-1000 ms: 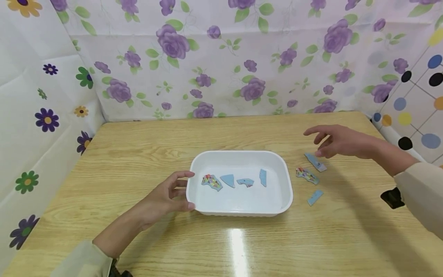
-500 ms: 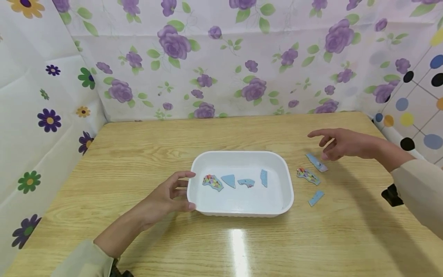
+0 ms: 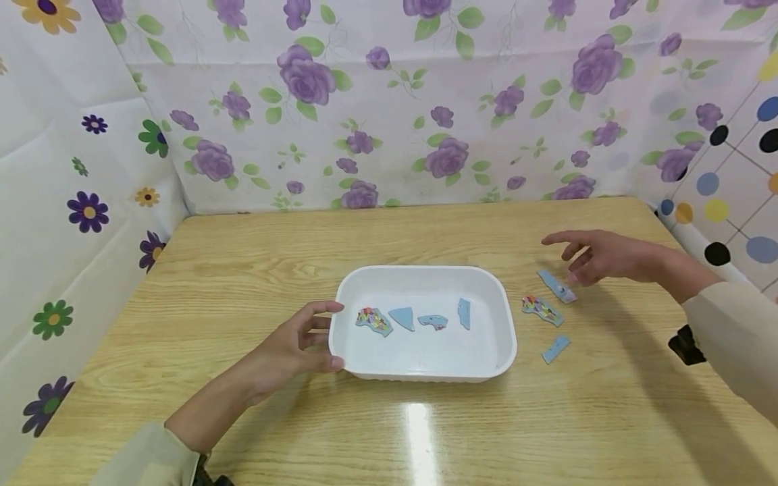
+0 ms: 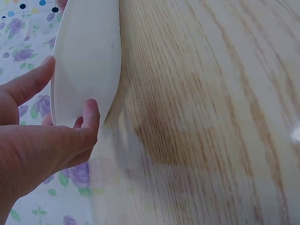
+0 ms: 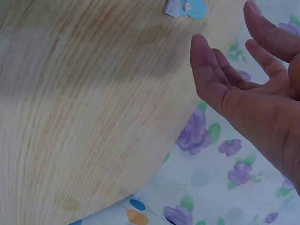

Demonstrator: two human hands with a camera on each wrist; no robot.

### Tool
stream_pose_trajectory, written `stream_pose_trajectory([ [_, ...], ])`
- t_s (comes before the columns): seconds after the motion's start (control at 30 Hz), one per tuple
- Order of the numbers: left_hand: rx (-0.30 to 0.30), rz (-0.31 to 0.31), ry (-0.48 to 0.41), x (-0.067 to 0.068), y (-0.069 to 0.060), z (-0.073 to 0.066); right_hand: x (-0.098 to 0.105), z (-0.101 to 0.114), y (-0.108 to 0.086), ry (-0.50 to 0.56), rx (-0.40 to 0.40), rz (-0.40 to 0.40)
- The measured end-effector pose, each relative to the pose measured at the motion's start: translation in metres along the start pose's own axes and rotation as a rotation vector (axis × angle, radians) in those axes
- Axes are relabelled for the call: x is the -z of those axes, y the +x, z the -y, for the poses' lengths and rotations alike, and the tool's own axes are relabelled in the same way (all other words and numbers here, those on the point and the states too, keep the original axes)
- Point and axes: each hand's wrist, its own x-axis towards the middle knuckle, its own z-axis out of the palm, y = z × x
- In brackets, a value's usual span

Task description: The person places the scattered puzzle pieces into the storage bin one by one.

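Observation:
My left hand [image 3: 298, 341] grips the left end of a white plastic tray [image 3: 419, 368], thumb at the near corner and index finger at the far one. In the left wrist view the fingers [image 4: 91, 112] lie against the tray's outer wall. Inside are a multicoloured picture piece [image 3: 374, 322] and several light-blue ones [image 3: 402, 317]. My right hand [image 3: 602, 255] hovers right of the tray, index finger extended, the others loosely curled, holding nothing. Just below it lies a long blue piece [image 3: 556, 286], beside a colourful piece [image 3: 542, 310] and a small blue strip [image 3: 556, 349].
A wooden table [image 3: 273, 256] carries everything. Flower-printed sheeting [image 3: 377, 135] stands along the back and left, and a dotted sheet [image 3: 729, 196] borders the right side. Light glares on the table in front of the tray.
My right hand has shifted slightly down and right above the loose pieces, its index finger straighter than before. The left hand stays on the tray, and no piece has visibly moved.

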Motion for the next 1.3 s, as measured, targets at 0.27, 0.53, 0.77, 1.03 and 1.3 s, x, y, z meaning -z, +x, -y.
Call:
stream_pose_trajectory([
  [0.27,0.000,0.007,-0.006,-0.001,0.000,0.000,-0.004,-0.011,0.002,-0.040,0.000,0.011],
  [0.53,0.002,0.008,-0.014,-0.001,0.000,0.000,-0.011,-0.024,0.004,-0.123,0.004,-0.021],
  [0.77,0.004,0.001,-0.011,-0.001,0.001,0.001,-0.019,-0.030,0.006,-0.138,0.051,-0.058],
  [1.03,0.006,0.001,0.002,0.000,0.001,0.001,-0.025,-0.042,0.012,-0.196,0.123,-0.135],
  [1.3,0.012,-0.007,0.004,-0.001,0.001,0.001,-0.025,-0.053,0.015,-0.183,0.220,-0.167],
])
